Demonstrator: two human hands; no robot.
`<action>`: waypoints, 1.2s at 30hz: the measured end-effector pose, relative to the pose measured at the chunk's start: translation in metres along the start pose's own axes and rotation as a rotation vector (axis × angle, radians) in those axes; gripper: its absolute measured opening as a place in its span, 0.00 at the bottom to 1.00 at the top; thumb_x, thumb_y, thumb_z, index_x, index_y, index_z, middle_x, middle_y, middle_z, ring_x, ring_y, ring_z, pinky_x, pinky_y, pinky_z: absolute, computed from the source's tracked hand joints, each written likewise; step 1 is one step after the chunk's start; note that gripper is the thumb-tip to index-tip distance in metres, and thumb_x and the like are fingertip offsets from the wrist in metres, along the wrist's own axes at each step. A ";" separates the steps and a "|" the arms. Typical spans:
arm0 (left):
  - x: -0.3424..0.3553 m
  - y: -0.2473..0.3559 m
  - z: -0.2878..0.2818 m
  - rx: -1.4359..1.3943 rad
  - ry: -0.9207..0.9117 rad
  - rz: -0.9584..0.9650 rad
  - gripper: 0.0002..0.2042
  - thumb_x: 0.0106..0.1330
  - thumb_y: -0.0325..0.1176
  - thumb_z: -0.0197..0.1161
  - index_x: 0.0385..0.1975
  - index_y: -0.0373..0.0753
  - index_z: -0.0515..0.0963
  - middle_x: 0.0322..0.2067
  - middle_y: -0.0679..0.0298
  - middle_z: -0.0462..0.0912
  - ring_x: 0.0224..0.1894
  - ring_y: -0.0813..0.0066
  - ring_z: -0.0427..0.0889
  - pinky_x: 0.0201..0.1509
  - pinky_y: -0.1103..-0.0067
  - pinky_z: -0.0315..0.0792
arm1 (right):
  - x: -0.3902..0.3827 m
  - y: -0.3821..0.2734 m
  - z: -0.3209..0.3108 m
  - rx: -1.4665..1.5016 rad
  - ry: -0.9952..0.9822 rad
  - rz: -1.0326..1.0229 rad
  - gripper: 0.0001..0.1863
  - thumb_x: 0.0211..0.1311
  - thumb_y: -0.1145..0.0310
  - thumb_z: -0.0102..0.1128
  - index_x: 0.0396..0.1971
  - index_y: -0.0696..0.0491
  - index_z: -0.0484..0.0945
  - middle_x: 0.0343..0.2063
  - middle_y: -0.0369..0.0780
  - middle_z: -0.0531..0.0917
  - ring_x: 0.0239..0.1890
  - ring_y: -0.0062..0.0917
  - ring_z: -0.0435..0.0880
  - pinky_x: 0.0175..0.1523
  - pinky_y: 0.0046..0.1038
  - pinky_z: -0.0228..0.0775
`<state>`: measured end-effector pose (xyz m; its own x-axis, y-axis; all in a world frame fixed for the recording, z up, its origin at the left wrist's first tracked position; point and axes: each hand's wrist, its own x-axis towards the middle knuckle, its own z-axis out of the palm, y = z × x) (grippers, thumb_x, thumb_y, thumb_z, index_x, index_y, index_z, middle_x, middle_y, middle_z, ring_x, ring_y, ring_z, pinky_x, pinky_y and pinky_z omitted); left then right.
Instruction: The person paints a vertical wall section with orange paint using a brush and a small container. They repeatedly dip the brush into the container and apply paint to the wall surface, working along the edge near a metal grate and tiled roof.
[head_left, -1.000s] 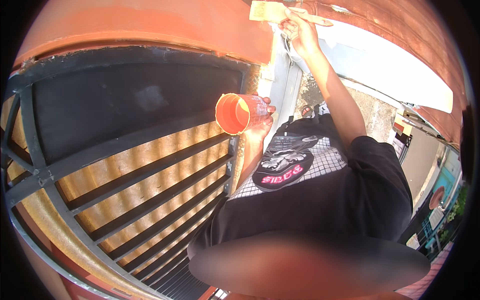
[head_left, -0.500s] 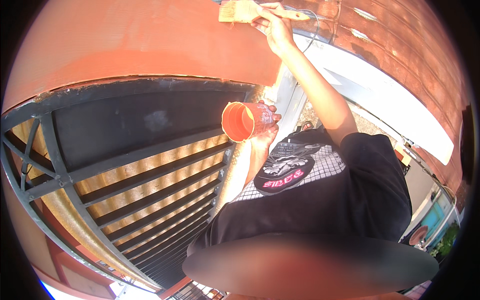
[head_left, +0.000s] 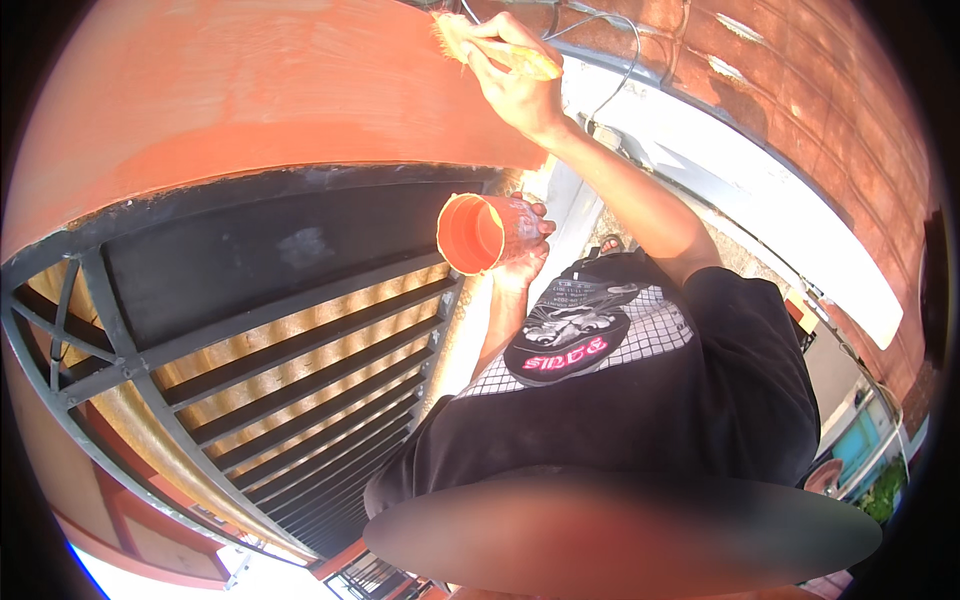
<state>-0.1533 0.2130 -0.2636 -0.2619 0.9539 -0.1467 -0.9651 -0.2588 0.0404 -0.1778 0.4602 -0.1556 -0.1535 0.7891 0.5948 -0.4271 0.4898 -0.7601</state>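
Observation:
In my right hand (head_left: pixel 522 95), raised at the top, a paintbrush (head_left: pixel 525 62) is gripped by its pale handle. The brush's bristles are splayed against the right end of an orange-red wall surface (head_left: pixel 300 80). Lower down, my left hand (head_left: pixel 525 262) wraps round an orange paint cup (head_left: pixel 472 235) from its far side, with the fingertips showing at its edge. The cup is tilted, its open mouth facing left, and orange colour coats its inside. Paint smears mark its outer side.
Below the painted surface stands a dark metal gate (head_left: pixel 240 255) with slanted bars, backed by corrugated yellowish sheeting (head_left: pixel 310 330). A thin cable (head_left: pixel 637 60) loops beside my right hand. To the right runs a white panel (head_left: pixel 770 190) below a reddish tiled roof (head_left: pixel 800 90).
My right hand has come slightly down and left, and the brush has turned from flat side to edge, bristles now splayed on the surface. The cup has shifted slightly left and up.

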 end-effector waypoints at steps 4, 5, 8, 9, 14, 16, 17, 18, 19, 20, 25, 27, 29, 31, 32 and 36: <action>-0.011 -0.008 0.000 -0.003 0.014 0.020 0.29 0.66 0.54 0.64 0.63 0.46 0.75 0.55 0.51 0.73 0.52 0.54 0.72 0.36 0.69 0.77 | 0.009 -0.015 0.011 0.354 0.103 -0.125 0.10 0.63 0.75 0.71 0.42 0.62 0.86 0.40 0.37 0.84 0.41 0.23 0.85 0.45 0.24 0.77; -0.014 -0.009 0.000 -0.012 0.021 0.026 0.29 0.65 0.54 0.64 0.63 0.46 0.75 0.55 0.50 0.73 0.51 0.54 0.72 0.36 0.69 0.77 | 0.005 -0.009 0.008 0.373 0.121 -0.035 0.09 0.64 0.75 0.70 0.41 0.61 0.85 0.39 0.37 0.84 0.40 0.23 0.86 0.44 0.23 0.78; -0.022 -0.012 -0.002 0.004 0.048 0.038 0.29 0.65 0.54 0.64 0.63 0.45 0.75 0.54 0.51 0.74 0.51 0.54 0.72 0.36 0.69 0.78 | -0.020 0.027 -0.010 0.548 0.182 0.389 0.05 0.66 0.76 0.68 0.37 0.60 0.81 0.37 0.39 0.86 0.36 0.22 0.86 0.43 0.22 0.79; -0.024 -0.012 -0.003 0.000 0.032 0.037 0.29 0.65 0.54 0.64 0.63 0.45 0.75 0.54 0.51 0.73 0.51 0.54 0.72 0.36 0.69 0.78 | -0.034 0.039 -0.021 0.682 0.212 0.646 0.04 0.67 0.77 0.66 0.36 0.59 0.78 0.36 0.39 0.86 0.34 0.22 0.87 0.43 0.22 0.79; -0.035 -0.012 -0.007 -0.006 0.034 0.058 0.29 0.66 0.53 0.64 0.63 0.45 0.74 0.55 0.51 0.73 0.52 0.53 0.73 0.36 0.68 0.78 | -0.081 0.060 -0.053 0.152 0.258 0.809 0.07 0.64 0.76 0.67 0.35 0.56 0.75 0.32 0.42 0.89 0.33 0.23 0.88 0.41 0.26 0.79; -0.039 -0.015 -0.006 -0.016 0.022 0.055 0.29 0.66 0.53 0.64 0.63 0.45 0.74 0.55 0.51 0.72 0.52 0.53 0.73 0.36 0.68 0.79 | -0.070 0.043 -0.045 0.047 0.158 0.614 0.06 0.65 0.77 0.66 0.36 0.56 0.76 0.33 0.40 0.88 0.35 0.20 0.87 0.42 0.24 0.78; -0.041 -0.016 -0.005 -0.008 0.020 0.043 0.29 0.66 0.53 0.63 0.63 0.46 0.74 0.56 0.51 0.72 0.53 0.53 0.72 0.36 0.68 0.79 | -0.059 0.029 -0.038 -0.027 0.120 0.580 0.05 0.66 0.78 0.65 0.37 0.56 0.76 0.34 0.39 0.88 0.36 0.18 0.87 0.42 0.23 0.77; -0.044 -0.018 -0.003 -0.009 0.011 0.042 0.28 0.67 0.53 0.63 0.63 0.46 0.74 0.56 0.51 0.72 0.53 0.53 0.73 0.36 0.67 0.79 | -0.044 0.012 -0.028 -0.017 0.075 0.529 0.06 0.65 0.77 0.66 0.36 0.55 0.77 0.33 0.37 0.88 0.37 0.18 0.87 0.44 0.24 0.77; -0.047 -0.021 -0.002 -0.012 0.013 0.046 0.27 0.67 0.52 0.63 0.63 0.46 0.74 0.56 0.51 0.72 0.53 0.53 0.73 0.36 0.67 0.79 | -0.026 -0.006 -0.016 -0.050 0.075 0.375 0.06 0.63 0.76 0.68 0.35 0.54 0.78 0.32 0.36 0.88 0.37 0.20 0.88 0.45 0.27 0.77; -0.050 -0.026 -0.001 -0.008 0.003 0.046 0.27 0.67 0.52 0.63 0.63 0.47 0.74 0.56 0.51 0.72 0.53 0.53 0.72 0.36 0.67 0.80 | -0.005 -0.024 -0.008 -0.044 0.073 0.243 0.06 0.62 0.75 0.68 0.35 0.53 0.79 0.32 0.37 0.89 0.38 0.21 0.88 0.46 0.29 0.77; -0.064 -0.056 -0.001 0.022 -0.070 0.054 0.29 0.67 0.53 0.63 0.65 0.45 0.74 0.56 0.51 0.72 0.52 0.54 0.72 0.36 0.69 0.80 | 0.079 -0.094 0.004 0.557 0.073 0.200 0.06 0.66 0.73 0.65 0.40 0.56 0.80 0.33 0.39 0.88 0.35 0.25 0.88 0.42 0.27 0.80; -0.068 -0.055 -0.001 -0.005 -0.064 0.076 0.30 0.67 0.54 0.63 0.65 0.44 0.74 0.57 0.51 0.72 0.52 0.54 0.72 0.36 0.70 0.79 | 0.090 -0.101 0.019 0.785 0.069 0.234 0.06 0.68 0.74 0.64 0.42 0.56 0.80 0.34 0.39 0.87 0.35 0.23 0.87 0.42 0.26 0.81; -0.071 -0.052 -0.001 -0.011 -0.058 0.083 0.30 0.67 0.54 0.63 0.65 0.44 0.74 0.57 0.51 0.72 0.52 0.54 0.72 0.35 0.71 0.79 | 0.080 -0.097 0.032 0.811 0.082 0.160 0.05 0.67 0.75 0.67 0.39 0.55 0.80 0.34 0.40 0.88 0.34 0.22 0.88 0.40 0.27 0.81; -0.077 -0.052 0.000 -0.015 -0.040 0.085 0.30 0.66 0.54 0.63 0.65 0.44 0.74 0.57 0.51 0.72 0.52 0.53 0.72 0.35 0.71 0.79 | 0.044 -0.084 0.028 0.733 0.084 0.369 0.08 0.71 0.73 0.64 0.44 0.55 0.75 0.36 0.41 0.86 0.34 0.23 0.88 0.38 0.28 0.85; -0.080 -0.053 0.001 -0.030 -0.022 0.097 0.31 0.66 0.55 0.63 0.65 0.44 0.73 0.57 0.52 0.72 0.52 0.53 0.73 0.35 0.71 0.79 | 0.020 -0.076 0.018 0.793 0.069 0.452 0.09 0.71 0.72 0.64 0.45 0.56 0.74 0.36 0.40 0.86 0.34 0.23 0.88 0.37 0.28 0.85; -0.095 -0.065 0.006 -0.012 -0.128 0.082 0.34 0.64 0.58 0.64 0.66 0.44 0.72 0.57 0.51 0.72 0.51 0.54 0.74 0.37 0.70 0.81 | -0.058 -0.043 -0.035 0.404 0.129 0.736 0.06 0.70 0.75 0.62 0.41 0.56 0.74 0.35 0.39 0.86 0.30 0.18 0.87 0.30 0.20 0.80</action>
<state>-0.0654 0.1399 -0.2465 -0.3386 0.9408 -0.0162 -0.9405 -0.3379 0.0352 -0.1187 0.4059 -0.1667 -0.4250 0.9026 -0.0681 -0.5468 -0.3160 -0.7754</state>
